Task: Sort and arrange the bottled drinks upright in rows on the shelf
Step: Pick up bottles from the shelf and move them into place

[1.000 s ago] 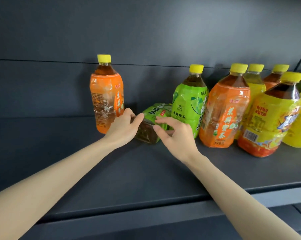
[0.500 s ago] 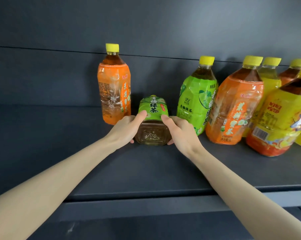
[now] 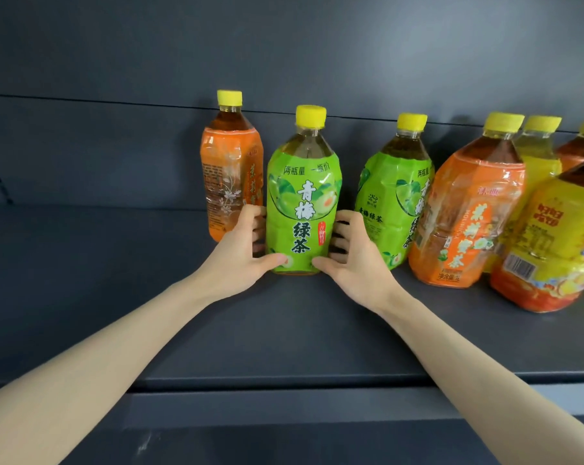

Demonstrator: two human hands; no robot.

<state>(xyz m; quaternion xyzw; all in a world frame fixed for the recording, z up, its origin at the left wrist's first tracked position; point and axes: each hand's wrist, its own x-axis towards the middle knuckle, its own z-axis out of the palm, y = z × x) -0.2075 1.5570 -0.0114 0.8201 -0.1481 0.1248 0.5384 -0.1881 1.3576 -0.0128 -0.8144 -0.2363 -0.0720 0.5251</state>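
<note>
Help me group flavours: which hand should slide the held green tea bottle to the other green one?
Probably the left hand: it grips the held green tea bottle on the side away from the other green bottle and can push; the right hand occupies the gap between them.

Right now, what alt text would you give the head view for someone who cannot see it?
The left hand and right hand grip a green tea bottle standing upright on a dark shelf. An orange bottle stands behind on its left; a second green bottle, a large orange bottle and a yellow bottle stand to its right.
</note>
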